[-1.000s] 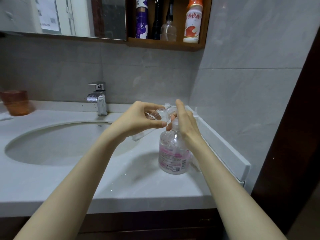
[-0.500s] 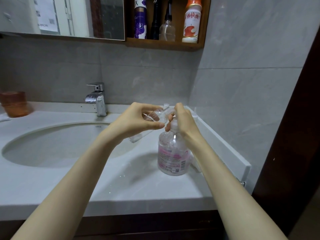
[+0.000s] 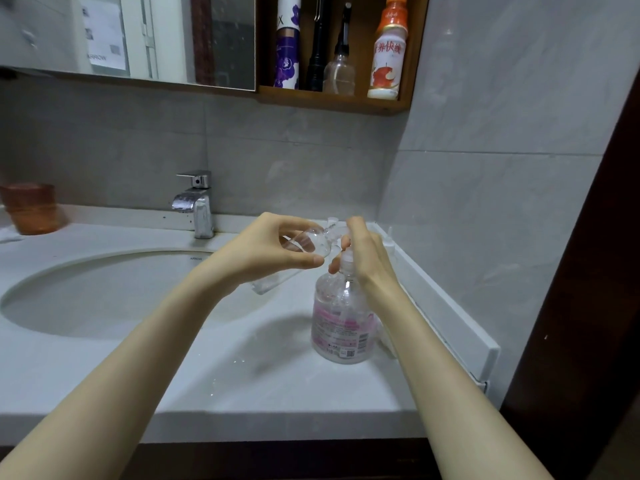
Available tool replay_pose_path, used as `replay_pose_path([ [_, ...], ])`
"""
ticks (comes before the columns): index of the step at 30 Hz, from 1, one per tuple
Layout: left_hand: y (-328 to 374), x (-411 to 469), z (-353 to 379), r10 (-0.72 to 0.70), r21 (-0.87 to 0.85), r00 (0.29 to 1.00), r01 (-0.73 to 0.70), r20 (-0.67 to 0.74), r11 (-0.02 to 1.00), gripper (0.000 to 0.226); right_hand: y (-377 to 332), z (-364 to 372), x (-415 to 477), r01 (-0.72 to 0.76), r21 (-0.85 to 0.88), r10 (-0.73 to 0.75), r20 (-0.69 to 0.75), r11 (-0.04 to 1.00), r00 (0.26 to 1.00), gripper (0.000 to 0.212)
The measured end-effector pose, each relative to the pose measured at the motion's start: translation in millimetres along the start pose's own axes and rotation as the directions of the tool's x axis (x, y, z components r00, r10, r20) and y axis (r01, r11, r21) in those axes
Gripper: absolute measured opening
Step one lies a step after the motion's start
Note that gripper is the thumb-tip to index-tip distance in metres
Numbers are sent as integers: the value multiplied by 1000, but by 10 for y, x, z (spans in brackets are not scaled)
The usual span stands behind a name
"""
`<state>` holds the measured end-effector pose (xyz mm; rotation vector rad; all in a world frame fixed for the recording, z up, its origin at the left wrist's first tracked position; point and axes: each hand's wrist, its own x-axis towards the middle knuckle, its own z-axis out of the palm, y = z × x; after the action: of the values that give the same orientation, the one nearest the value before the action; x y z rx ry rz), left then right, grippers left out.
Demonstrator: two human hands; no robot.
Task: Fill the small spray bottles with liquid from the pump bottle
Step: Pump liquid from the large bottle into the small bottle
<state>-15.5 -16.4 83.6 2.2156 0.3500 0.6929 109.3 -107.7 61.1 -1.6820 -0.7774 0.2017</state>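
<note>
**Small spray bottle held tilted at the pump**

The small spray bottle (image 3: 310, 241) is clear and is in the air above the counter, inside the left hand (image 3: 266, 249). The thumb is under it and the other fingers are curled over it, so the hold is narrow and closed around the body. The bottle lies tilted: its bottom end comes out below the palm, toward the sink, and its upper end points to the fingers of the right hand. If its mouth touches the pump spout, I cannot tell, because this part is clear plastic and blurred.

The right hand (image 3: 367, 254) is on the top of the pump bottle (image 3: 341, 323). Its fingers are curled round the pump head, with one fingertip raised above the others. The pump bottle stands upright on the counter (image 3: 242, 375), directly under these fingers, and has a pink label.

To the left of the left hand, lower, is the round sink (image 3: 86, 296). Behind the left hand stands the chrome faucet (image 3: 197, 202). Far to the left of both hands, an orange cup (image 3: 33, 209) is on the counter. High above the fingers, a wooden shelf (image 3: 332, 102) carries several bottles, beside a mirror (image 3: 138, 36).
</note>
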Motion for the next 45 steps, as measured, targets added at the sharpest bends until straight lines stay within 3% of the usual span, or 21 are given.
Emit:
replay_pose_path([
  [16,51,58,-53,5,22,999,-6,40,1000,35,-63,-49,65,4,39,-6,68,999,998,29],
  [21,25,24,-51,-21,23,998,20,57,1000,39,-13,-21,44,24,17,-25,50,1000,998,42],
  [26,3,1,-25,-22,10,998,22,55,1000,36,0,-26,-20,46,5,-46,24,999,999,35],
  [33,-9,-12,-23,-5,-14,1000,5,24,1000,36,-67,-22,-44,6,4,-6,7,1000,1000,47],
  [45,45,44,-65,0,43,999,-2,40,999,44,-31,-18,12,2,54,-3,34,999,999,33],
])
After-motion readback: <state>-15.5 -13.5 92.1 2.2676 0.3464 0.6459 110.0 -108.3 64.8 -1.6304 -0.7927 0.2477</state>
